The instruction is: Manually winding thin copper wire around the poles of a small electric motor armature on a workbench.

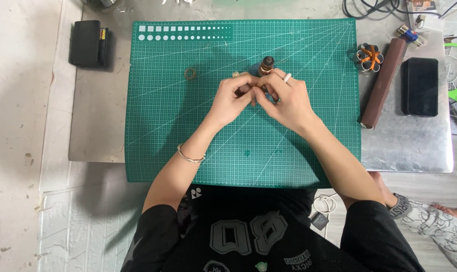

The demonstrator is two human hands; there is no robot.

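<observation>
Hands meet over the green mat
Left hand (233, 98) and right hand (285, 100) pinch something tiny together, cannot tell what; small bottle (266, 66) just beyond the fingertips on the mat (188, 131).

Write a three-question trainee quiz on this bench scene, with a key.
1. True or false: both hands meet over the green cutting mat.
2. Which lies nearest the left hand? A) small ring B) black phone C) brown roll
3. Fill in: the small dark bottle stands just beyond the ____ hand's fingers.

Key: 1 true; 2 A; 3 right. The right hand wears a white ring; what the fingertips pinch is too small to tell.
</observation>
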